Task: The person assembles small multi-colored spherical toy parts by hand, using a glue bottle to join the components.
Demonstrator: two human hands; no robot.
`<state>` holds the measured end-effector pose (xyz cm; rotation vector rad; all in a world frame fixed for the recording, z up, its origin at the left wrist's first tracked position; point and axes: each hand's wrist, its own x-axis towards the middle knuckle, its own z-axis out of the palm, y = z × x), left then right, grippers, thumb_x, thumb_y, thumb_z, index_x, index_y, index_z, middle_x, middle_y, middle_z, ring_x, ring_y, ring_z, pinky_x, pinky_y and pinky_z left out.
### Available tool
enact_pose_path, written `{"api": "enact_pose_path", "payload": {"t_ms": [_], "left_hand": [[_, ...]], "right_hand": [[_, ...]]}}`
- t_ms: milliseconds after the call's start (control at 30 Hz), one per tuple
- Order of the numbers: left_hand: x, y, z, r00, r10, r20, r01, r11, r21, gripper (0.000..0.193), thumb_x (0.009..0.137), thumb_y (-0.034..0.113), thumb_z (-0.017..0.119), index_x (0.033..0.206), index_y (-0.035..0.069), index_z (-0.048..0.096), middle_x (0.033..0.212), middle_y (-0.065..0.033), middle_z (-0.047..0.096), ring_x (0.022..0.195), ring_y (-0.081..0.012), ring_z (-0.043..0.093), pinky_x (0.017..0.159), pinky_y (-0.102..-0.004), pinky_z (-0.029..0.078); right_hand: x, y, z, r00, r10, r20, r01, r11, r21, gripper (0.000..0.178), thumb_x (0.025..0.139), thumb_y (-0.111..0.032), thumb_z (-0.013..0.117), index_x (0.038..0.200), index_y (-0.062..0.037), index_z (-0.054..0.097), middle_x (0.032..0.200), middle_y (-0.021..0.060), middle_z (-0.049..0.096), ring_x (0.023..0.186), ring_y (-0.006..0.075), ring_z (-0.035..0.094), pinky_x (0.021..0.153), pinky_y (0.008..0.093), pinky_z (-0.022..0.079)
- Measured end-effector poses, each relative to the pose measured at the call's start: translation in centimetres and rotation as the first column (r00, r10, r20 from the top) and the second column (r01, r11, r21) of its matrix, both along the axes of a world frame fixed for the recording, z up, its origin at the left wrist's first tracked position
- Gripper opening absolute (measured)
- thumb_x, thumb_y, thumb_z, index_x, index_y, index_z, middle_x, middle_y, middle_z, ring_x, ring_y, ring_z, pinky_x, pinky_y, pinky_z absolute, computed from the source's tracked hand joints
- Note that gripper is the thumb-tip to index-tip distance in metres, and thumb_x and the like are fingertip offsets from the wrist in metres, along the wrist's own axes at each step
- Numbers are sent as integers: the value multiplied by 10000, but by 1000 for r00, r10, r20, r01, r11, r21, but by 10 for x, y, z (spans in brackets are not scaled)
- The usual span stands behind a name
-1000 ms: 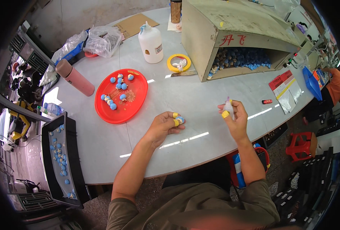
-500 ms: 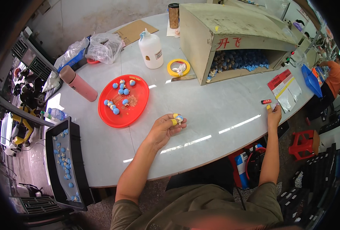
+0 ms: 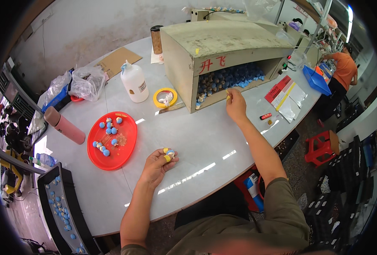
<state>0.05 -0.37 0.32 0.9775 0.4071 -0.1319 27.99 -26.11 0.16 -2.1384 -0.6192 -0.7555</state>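
My left hand [image 3: 155,168] is over the near middle of the table, pinching a small blue-and-white ball [image 3: 170,154] between thumb and fingers with yellow wraps on their tips. My right hand [image 3: 237,106] reaches to the front of a beige box [image 3: 181,68], its fingers closed together in front of the opening. Anything in those fingertips is too small to make out. Inside the box lies a heap of blue and whitish balls [image 3: 222,80]. On the left, a red plate [image 3: 125,155] bears several similar balls [image 3: 111,130].
A black tray [image 3: 79,212] of balls stands at the left edge. Around the table are a pink flask [image 3: 65,125], white bottle [image 3: 134,84], yellow tape roll [image 3: 158,103], knife [image 3: 171,108], red tube [image 3: 265,116] and printed packet [image 3: 284,95]. A person in orange [image 3: 342,70] stands far right.
My right hand has moved left and away from me, from beside the red tube to the box opening. My left hand keeps hold of the ball. The whole view has shifted.
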Motion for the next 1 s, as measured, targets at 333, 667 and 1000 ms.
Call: {"api": "enact_pose_path", "payload": {"t_ms": [333, 667, 1000], "left_hand": [[0, -4, 1, 999, 34, -16, -34, 999, -26, 217, 886, 23, 601, 1085, -26, 529, 1056, -160, 631, 933, -210, 668, 764, -240, 583], [2, -2, 0, 997, 80, 14, -80, 997, -17, 260, 880, 57, 620, 1104, -12, 507, 1077, -131, 625, 977, -216, 646, 828, -266, 543], [-2, -4, 0, 997, 71, 12, -70, 996, -50, 236, 913, 48, 574, 1130, -7, 496, 1089, -143, 627, 953, -194, 659, 794, -254, 566]], "right_hand": [[67, 11, -4, 911, -376, -168, 268, 852, -451, 250, 745, -40, 609, 993, -36, 638, 983, 161, 633, 962, 355, 608, 815, 444, 506], [39, 24, -3, 922, -384, -49, 364, 903, -229, 197, 813, -95, 594, 1006, -57, 605, 987, 165, 647, 941, 364, 614, 773, 457, 504], [52, 28, -3, 883, -448, -137, 385, 861, -331, 224, 750, -88, 642, 949, 6, 599, 1001, 206, 637, 925, 377, 631, 783, 455, 510]]}}
